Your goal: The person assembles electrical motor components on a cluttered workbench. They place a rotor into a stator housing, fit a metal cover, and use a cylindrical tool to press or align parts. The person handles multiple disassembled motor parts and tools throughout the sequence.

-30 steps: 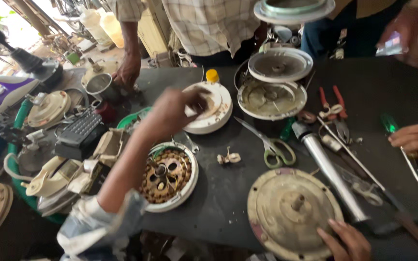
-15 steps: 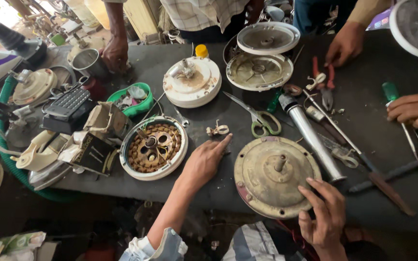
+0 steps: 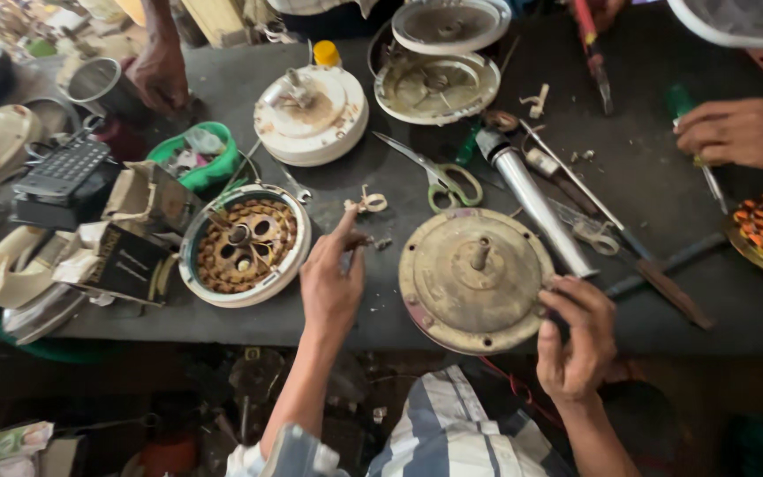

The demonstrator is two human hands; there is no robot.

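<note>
A person looks down at a dark desk [image 3: 222,88] crowded with dismantled fan motor parts. The landmark is a round, rusty motor cover [image 3: 476,279] lying flat near the desk's front edge, its short shaft pointing up.

The right hand [image 3: 576,340] grips the cover's right rim, fingers curled over the edge, apparently to keep it from sliding. The left hand [image 3: 333,283] lies just left of the cover, loose and grasping nothing, its fingertips reaching toward a few small screws [image 3: 380,241] on the desk. A little knot of pale cord [image 3: 366,204] sits just beyond those fingers.

Further left of the cover sits an open motor [image 3: 245,245] with a rusty perforated core in a white ring. Beyond the cover lie green-handled scissors [image 3: 439,177], and a metal tube [image 3: 533,199] slants past its far right side. Other people's hands rest at the desk's far left and far right edges.

Half a second ago the left hand lay closer to the cover's left rim; it has since shifted toward the screws. The right hand has stayed on the rim, and the cover has not moved.
</note>
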